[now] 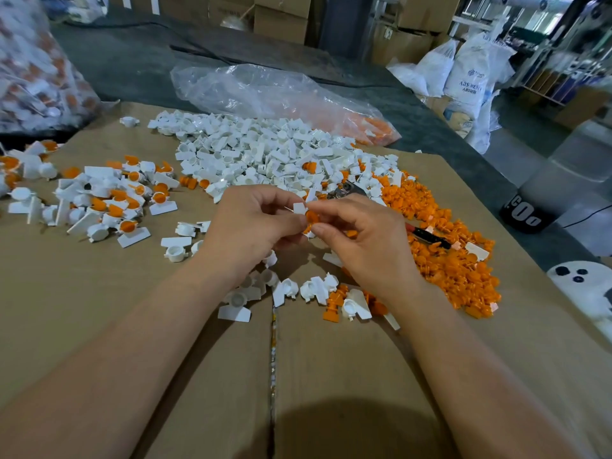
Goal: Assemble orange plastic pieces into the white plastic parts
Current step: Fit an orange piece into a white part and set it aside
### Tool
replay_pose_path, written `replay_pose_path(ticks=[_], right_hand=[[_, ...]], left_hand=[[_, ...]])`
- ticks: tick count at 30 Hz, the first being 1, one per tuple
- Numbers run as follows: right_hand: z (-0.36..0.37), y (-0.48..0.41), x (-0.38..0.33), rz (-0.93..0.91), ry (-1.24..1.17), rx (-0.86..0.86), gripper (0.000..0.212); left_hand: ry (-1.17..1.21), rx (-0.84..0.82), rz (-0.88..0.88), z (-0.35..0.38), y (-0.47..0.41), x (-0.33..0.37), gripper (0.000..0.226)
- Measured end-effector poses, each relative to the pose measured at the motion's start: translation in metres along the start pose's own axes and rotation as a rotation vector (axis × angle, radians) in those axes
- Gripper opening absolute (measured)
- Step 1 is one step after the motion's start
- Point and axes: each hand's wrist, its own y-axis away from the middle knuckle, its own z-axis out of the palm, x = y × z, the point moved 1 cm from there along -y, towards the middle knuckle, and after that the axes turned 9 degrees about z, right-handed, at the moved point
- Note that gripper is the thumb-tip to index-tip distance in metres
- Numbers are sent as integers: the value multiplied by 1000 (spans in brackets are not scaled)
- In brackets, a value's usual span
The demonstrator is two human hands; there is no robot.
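1. The cardboard (132, 326) carries a heap of white parts (258, 150) toward its far edge and a heap of orange pieces (447, 256) along its right edge.
2. Above the middle, the left hand (255, 223) pinches a white part (299, 208), and the right hand (361, 240) pinches an orange piece (311, 216) against it.
3. Both look light, stiff and slippery, so the white part's flat tab seems the safest hold.

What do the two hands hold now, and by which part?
The left hand and right hand together pinch one white part with an orange piece against it, held at its round end; its flat tab sticks up free.
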Motion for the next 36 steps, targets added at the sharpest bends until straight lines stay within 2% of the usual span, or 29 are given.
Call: replay_pose_path(ticks=[4,17,26,36], right_hand=[[-1,-1,3,56,-100,-27,28],[-1,1,5,206,-366,-152,32],[0,2,6,172,-413,-165,35],[3,0,9,183,-398,-170,49]], left_hand=[[65,-10,-38,0,-1,2,17],[54,-51,-49,1,2,4,22],[52,-54,-57,2,4,4,11],[59,6,-101,0,1,3,13]])
